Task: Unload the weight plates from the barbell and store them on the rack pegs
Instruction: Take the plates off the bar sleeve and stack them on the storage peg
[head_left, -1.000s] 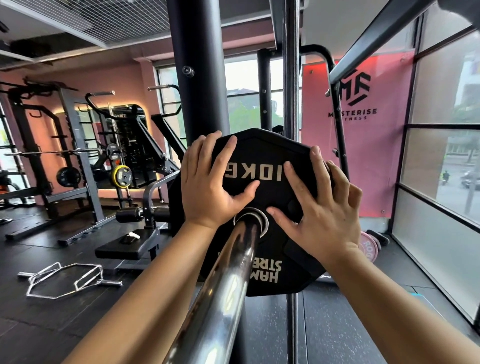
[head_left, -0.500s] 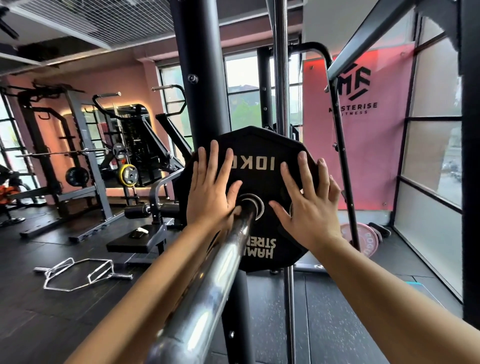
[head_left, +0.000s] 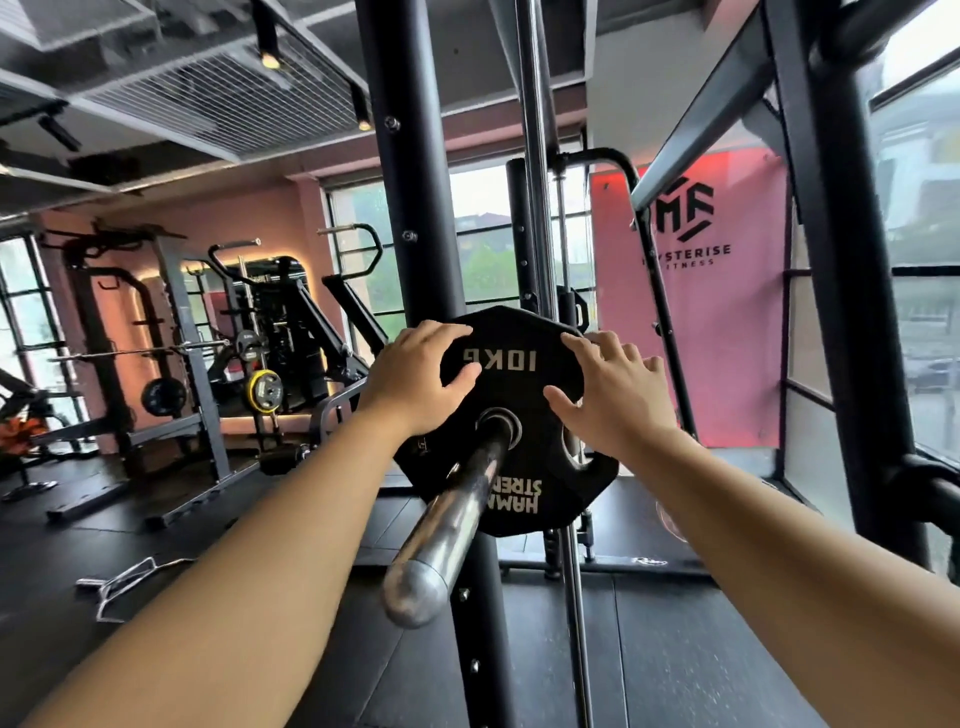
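A black 10 kg weight plate (head_left: 501, 470) sits on the chrome barbell sleeve (head_left: 452, 519), its lettering upside down to me. The sleeve's rounded end points toward me. My left hand (head_left: 415, 376) grips the plate's upper left edge, fingers curled over the rim and thumb on the face. At the upper right edge, my right hand (head_left: 615, 389) holds the rim with spread fingers wrapping behind it and the thumb pressed on the face. Behind the plate stands the black rack upright (head_left: 415, 208); no storage pegs are in view.
A chrome guide rod (head_left: 535, 156) runs vertically just behind the plate. A hex trap bar (head_left: 130, 582) lies on the black floor at the left. Another rack with a yellow plate (head_left: 265, 389) stands at the far left. Glass panels and a black frame post (head_left: 831, 260) close off the right.
Both hands slid from lying flat on the plate's face outward to its upper edges and now grip the rim. My view pulled back, so the sleeve's end shows.
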